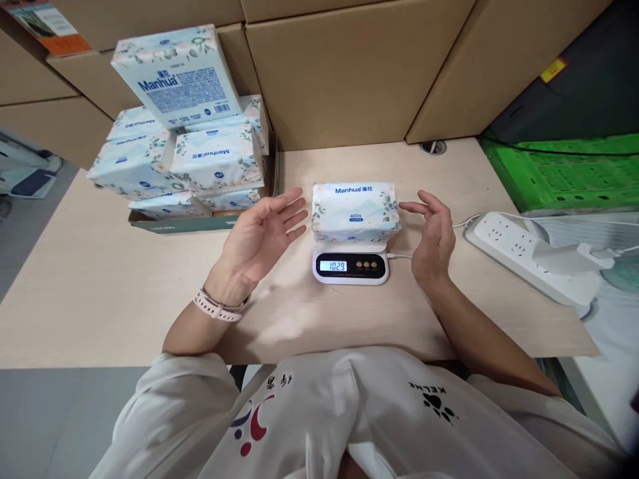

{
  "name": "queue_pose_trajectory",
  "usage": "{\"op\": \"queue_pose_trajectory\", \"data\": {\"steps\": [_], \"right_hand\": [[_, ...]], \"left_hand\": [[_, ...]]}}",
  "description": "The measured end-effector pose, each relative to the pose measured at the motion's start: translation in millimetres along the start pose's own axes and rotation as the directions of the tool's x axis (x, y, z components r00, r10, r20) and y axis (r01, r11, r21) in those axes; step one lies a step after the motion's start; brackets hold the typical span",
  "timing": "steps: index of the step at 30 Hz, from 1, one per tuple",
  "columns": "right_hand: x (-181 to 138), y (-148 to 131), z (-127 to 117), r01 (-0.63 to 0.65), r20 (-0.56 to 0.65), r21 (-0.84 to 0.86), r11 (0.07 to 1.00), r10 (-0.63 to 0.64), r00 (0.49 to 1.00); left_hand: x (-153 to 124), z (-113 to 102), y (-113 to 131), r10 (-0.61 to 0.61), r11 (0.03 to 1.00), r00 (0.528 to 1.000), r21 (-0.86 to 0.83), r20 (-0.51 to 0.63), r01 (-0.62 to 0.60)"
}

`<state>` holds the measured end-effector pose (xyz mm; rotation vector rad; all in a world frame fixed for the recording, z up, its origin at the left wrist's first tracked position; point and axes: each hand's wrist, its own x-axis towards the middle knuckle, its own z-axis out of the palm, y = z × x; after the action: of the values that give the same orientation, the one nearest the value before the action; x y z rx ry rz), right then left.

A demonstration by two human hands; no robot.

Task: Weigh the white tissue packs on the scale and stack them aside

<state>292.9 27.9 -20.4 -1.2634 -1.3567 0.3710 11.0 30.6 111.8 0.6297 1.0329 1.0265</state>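
A white and blue tissue pack (355,211) lies on a small white digital scale (351,265) whose display is lit. My left hand (262,233) hovers just left of the pack, palm turned towards it, fingers stretched out and apart, holding nothing. My right hand (433,234) hovers just right of the pack, fingers loosely spread and slightly curled, also holding nothing. Neither hand touches the pack. A light watch strap sits on my left wrist.
A pile of several more tissue packs (184,146) sits in a low tray at the back left of the wooden table (100,286). Cardboard boxes (349,66) line the back. A white power strip (529,256) with a plugged adapter lies right; a green crate (564,173) stands beyond.
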Motion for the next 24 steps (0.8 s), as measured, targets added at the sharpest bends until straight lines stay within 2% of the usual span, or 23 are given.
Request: {"op": "queue_pose_trajectory", "data": {"steps": [6, 8, 10, 11, 13, 16, 18, 19, 21, 24], "right_hand": [[-0.8, -3.8, -1.5, -0.028, 0.051, -0.096, 0.995, 0.033, 0.998], [0.7, -3.8, -4.7, -0.016, 0.133, -0.097, 0.995, 0.029, 0.991], [6.4, -9.1, -9.1, 0.065, 0.267, -0.149, 0.987, -0.023, 0.963], [11.3, -14.5, -10.9, 0.141, 0.348, -0.197, 0.97, -0.066, 0.935], [25.2, -29.8, -12.2, 0.337, 0.529, -0.283, 0.898, -0.147, 0.836], [52.5, -53.9, -5.1, 0.565, 0.773, -0.267, 0.78, -0.176, 0.609], [69.9, -63.6, 4.6, 0.638, 0.869, -0.212, 0.74, -0.156, 0.469], [76.9, -66.1, 10.1, 0.661, 0.897, -0.192, 0.725, -0.144, 0.418], [86.5, -68.5, 20.7, 0.693, 0.925, -0.182, 0.698, -0.116, 0.361], [92.8, -70.5, 29.6, 0.712, 0.933, -0.216, 0.668, -0.075, 0.353]], "left_hand": [[0.5, -0.7, 0.1, -0.003, 1.0, 1.0, 0.007, 0.013, 0.003], [1.2, -0.9, 0.3, -0.016, 1.0, 1.0, -0.014, 0.0, 0.016], [3.0, -1.4, -0.2, -0.021, 0.999, 1.0, -0.025, -0.014, 0.021], [4.5, -1.7, -1.0, -0.021, 0.999, 1.0, -0.025, -0.017, 0.02], [8.4, -1.5, -3.3, -0.02, 0.999, 1.0, -0.031, -0.01, 0.02], [14.1, 1.3, -7.8, -0.028, 0.997, 0.999, -0.067, 0.021, 0.029], [15.7, 3.9, -10.5, -0.045, 0.995, 0.999, -0.085, 0.021, 0.046], [15.6, 5.1, -11.7, -0.055, 0.995, 0.998, -0.088, 0.012, 0.056], [14.3, 7.4, -13.8, -0.071, 0.994, 0.997, -0.085, -0.006, 0.07], [15.7, 13.7, -16.2, -0.06, 0.995, 0.998, -0.079, 0.014, 0.061]]}}
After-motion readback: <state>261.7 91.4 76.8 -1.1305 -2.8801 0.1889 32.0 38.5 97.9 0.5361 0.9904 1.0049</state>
